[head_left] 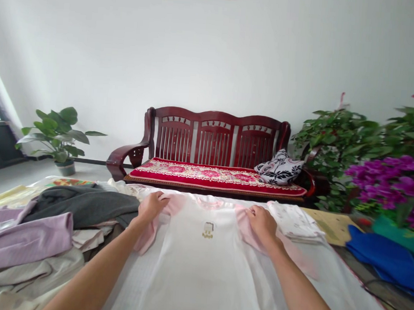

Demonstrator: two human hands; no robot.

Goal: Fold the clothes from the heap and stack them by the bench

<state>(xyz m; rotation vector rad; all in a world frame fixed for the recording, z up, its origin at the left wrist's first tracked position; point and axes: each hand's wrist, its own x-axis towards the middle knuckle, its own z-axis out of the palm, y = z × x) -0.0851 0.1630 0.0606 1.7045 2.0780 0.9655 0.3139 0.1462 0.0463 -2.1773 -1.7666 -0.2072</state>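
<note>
A white shirt [198, 269] with pale pink sleeves lies spread out in front of me, its collar at the far side and a small printed figure on the chest. My left hand [154, 206] is closed on the shirt at the left shoulder, where the pink sleeve starts. At the opposite shoulder my right hand [262, 222] pinches the pink fabric too. Both sleeves hang down beside the body of the shirt, partly behind my forearms. Under the shirt is a white cloth [329, 289] covering the table.
Rumpled clothes pile up at the left, among them a lilac garment [39, 237] and a dark grey one [88, 205]. Folded white clothes [295, 219] lie right of the shirt, near a blue cloth [385, 257] and purple flowers [398, 179]. Behind stands a wooden bench [213, 141].
</note>
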